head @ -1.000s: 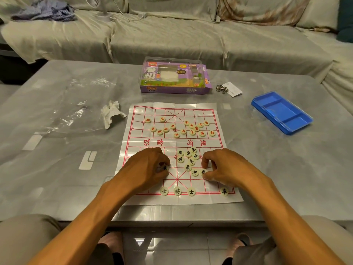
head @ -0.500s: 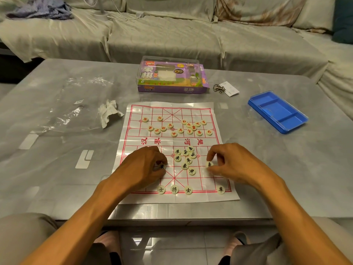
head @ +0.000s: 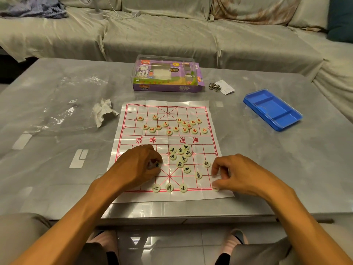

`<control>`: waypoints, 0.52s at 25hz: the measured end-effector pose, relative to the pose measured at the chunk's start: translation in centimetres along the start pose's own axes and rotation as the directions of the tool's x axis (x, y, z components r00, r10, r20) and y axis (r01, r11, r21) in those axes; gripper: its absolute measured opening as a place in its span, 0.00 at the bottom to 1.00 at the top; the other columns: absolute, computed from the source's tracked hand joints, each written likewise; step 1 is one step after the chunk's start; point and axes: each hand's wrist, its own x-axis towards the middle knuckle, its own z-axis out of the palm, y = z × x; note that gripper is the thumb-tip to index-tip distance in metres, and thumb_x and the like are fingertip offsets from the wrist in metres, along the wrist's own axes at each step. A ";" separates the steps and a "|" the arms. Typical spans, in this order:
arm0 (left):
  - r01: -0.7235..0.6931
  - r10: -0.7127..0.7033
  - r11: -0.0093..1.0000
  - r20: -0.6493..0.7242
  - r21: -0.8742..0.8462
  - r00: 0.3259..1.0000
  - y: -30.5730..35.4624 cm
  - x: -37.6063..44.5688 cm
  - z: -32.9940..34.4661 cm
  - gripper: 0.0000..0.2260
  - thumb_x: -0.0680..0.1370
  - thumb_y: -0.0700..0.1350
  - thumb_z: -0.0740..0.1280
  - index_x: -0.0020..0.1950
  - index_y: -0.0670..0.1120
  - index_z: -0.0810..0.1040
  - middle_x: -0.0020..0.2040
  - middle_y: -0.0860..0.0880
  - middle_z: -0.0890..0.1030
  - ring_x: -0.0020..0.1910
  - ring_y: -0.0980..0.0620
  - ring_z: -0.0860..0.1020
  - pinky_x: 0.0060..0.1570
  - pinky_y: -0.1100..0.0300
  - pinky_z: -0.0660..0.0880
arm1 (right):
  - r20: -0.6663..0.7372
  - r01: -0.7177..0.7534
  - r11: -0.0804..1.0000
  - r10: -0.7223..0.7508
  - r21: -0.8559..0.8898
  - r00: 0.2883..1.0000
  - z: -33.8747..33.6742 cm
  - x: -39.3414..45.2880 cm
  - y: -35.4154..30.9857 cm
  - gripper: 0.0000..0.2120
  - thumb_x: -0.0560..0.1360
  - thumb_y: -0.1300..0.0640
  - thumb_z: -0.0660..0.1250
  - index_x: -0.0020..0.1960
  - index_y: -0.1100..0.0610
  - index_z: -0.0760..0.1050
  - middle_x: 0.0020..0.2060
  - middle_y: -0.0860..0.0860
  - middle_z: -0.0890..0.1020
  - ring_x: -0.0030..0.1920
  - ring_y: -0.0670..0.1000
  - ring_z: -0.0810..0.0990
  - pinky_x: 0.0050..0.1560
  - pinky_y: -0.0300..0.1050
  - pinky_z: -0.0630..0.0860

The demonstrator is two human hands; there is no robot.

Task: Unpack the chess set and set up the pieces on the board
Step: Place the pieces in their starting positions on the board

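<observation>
The left hand (head: 138, 165) rests on the near left part of the board (head: 168, 150), its fingers curled around a black-lettered piece (head: 157, 165) pinched at the fingertips; a second pale disc seems to sit just behind it, but the fingers hide most of it. The right hand (head: 240, 174) hovers low over the board's near right corner with its fingers curled; its thumb touches a corner piece (head: 215, 188) that is mostly covered, and whether the fingers actually pinch anything cannot be told.

The board, a thin printed sheet, lies flat on the grey surface (head: 267, 159). Three black pieces (head: 169, 187) stand in a row on its near edge line, a loose cluster of black pieces (head: 180, 155) sits just past the middle of the near half, and the red pieces (head: 172, 125) lie scattered across the far half, their characters too small to read surely. Beyond the board lies the purple game box (head: 168, 75); a blue tray (head: 273, 109) sits to the right, a crumpled tissue (head: 103, 111) and clear plastic wrap (head: 63, 111) to the left. The forearms cover the board's near corners.
</observation>
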 end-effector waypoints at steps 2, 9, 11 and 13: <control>-0.001 0.001 1.000 -0.001 0.002 1.000 0.0 0.1 0.0 0.13 0.75 0.52 0.69 0.58 0.52 0.80 0.54 0.54 0.80 0.50 0.54 0.77 0.51 0.62 0.77 | 0.041 0.021 1.000 -0.020 -0.014 0.999 0.4 -0.6 0.1 0.11 0.73 0.45 0.71 0.52 0.46 0.73 0.47 0.39 0.77 0.42 0.46 0.79 0.47 0.39 0.79; 0.002 -0.002 1.000 -0.003 0.001 1.000 0.0 0.1 0.1 0.13 0.75 0.52 0.69 0.58 0.52 0.80 0.55 0.54 0.79 0.50 0.54 0.77 0.51 0.64 0.76 | -0.049 0.046 0.999 -0.047 -0.013 0.998 1.7 0.1 0.5 0.09 0.74 0.46 0.69 0.52 0.45 0.72 0.58 0.41 0.78 0.47 0.45 0.78 0.49 0.37 0.78; -0.002 0.002 1.000 -0.006 0.011 1.000 -0.1 0.1 0.1 0.13 0.75 0.52 0.69 0.58 0.53 0.80 0.54 0.54 0.79 0.49 0.55 0.77 0.49 0.66 0.74 | -0.155 0.001 1.000 0.000 0.006 0.988 1.5 0.8 0.9 0.10 0.75 0.45 0.69 0.52 0.45 0.71 0.58 0.42 0.79 0.47 0.46 0.79 0.46 0.35 0.78; -0.002 0.003 1.000 -0.007 0.016 1.000 -0.1 0.1 0.2 0.13 0.75 0.53 0.69 0.58 0.53 0.80 0.54 0.54 0.79 0.49 0.55 0.77 0.48 0.67 0.73 | -0.259 -0.043 0.999 0.045 0.015 0.965 1.2 1.8 1.2 0.10 0.75 0.45 0.68 0.53 0.45 0.71 0.55 0.43 0.80 0.44 0.47 0.80 0.42 0.33 0.76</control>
